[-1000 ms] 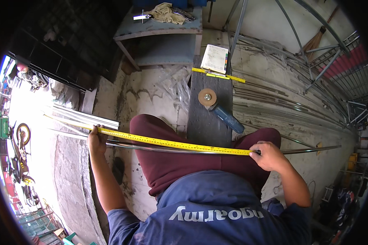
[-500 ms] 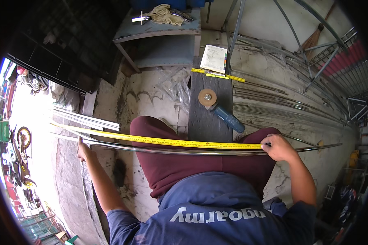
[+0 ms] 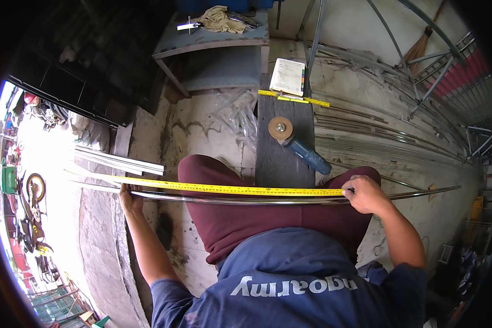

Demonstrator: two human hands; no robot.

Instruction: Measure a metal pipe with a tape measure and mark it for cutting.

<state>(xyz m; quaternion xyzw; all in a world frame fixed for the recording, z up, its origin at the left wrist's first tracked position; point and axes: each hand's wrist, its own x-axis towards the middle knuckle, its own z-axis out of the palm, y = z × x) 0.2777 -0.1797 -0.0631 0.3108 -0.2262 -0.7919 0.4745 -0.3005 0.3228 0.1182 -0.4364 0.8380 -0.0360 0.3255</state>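
A long, shiny metal tube point(image 3: 246, 201) lies across my lap over the maroon trousers. Just beyond it, nearly parallel, runs a yellow measuring tape point(image 3: 218, 188), whose left part fades into the glare. My left hand point(image 3: 131, 200) is closed around the tube left of my knee, fingers partly hidden. At my right knee, my right hand point(image 3: 365, 194) pinches the tape's right end over the tube; a small dark thing shows at its fingertips, too small to name. An angle grinder point(image 3: 307, 155) with a tan disc rests on a dark wooden plank point(image 3: 279, 169) ahead of my legs.
An open notebook point(image 3: 287, 75) and a yellow folding rule point(image 3: 317, 102) lie at the plank's far end. More metal tubes point(image 3: 377, 131) lie on the floor to the right. A metal table point(image 3: 216, 38) stands ahead, a steel frame point(image 3: 314, 41) at far right. White bars point(image 3: 120, 159) lie left.
My left hand has shifted right along the tube and its fingers have closed in. The right hand has moved slightly left with the tape end. The view has shifted a little.
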